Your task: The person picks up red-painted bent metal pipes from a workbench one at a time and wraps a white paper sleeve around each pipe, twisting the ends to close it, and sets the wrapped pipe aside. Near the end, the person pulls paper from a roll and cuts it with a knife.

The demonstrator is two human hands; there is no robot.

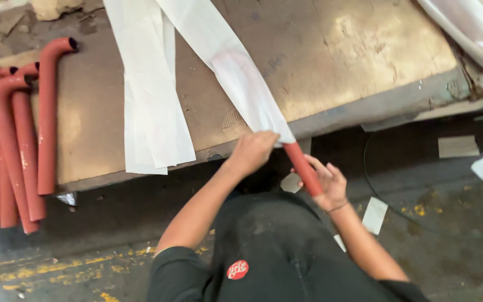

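While left hand (252, 150) grips white sleeve (236, 72), right hand (330, 184) holds red pipe (304, 168); worn workbench (331, 56), stained floor (448, 246).

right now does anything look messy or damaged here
Yes: white paper scraps lie scattered on the floor by the right hand, and the brown board's surface is worn and scuffed. The red pipe itself looks intact.

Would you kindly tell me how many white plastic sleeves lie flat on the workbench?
2 overlapping sleeves lie flat, left of the one being pulled over the red pipe; more may be hidden beneath.
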